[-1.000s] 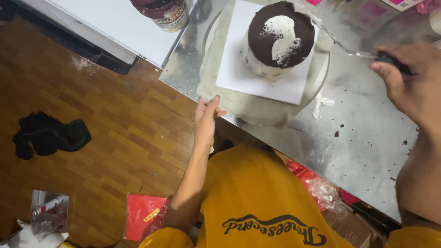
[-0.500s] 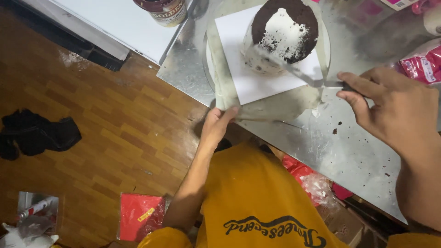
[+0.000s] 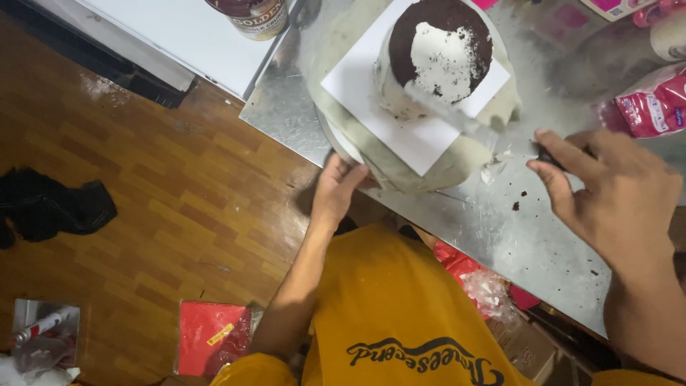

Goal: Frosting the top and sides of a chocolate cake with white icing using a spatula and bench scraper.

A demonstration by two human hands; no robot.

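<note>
Pink plastic packets point(image 3: 654, 107) lie at the right edge of your steel counter point(image 3: 543, 243), partly cut off, with another pink-trimmed pack point(image 3: 618, 7) clipped by the top edge. A brown-labelled tin point(image 3: 254, 14) stands on the white surface at the top, only its lower part in view. On the wooden floor point(image 3: 143, 179) lie a red square packet point(image 3: 213, 334) with a yellow sticker, a dark cloth point(image 3: 50, 207) and a clear bag point(image 3: 43, 336) holding a marker.

The cake point(image 3: 436, 61), dark on top with a white patch of cream, sits on a white square card point(image 3: 400, 121) on the round turntable point(image 3: 443, 161), in the middle of the counter's near side.

Your left hand point(image 3: 339, 189) reaches up from below, its grip closed lightly on the turntable's near rim, fingers over the edge. Your right hand point(image 3: 607, 186) comes in from the right, palm down, its grip clamped on the dark handle of a spatula point(image 3: 486, 125); most of the handle is hidden under the fingers, and the blade is blurred and hard to follow toward the cake's side. Smears of cream and dark crumbs dot the counter between the turntable and that hand.
</note>
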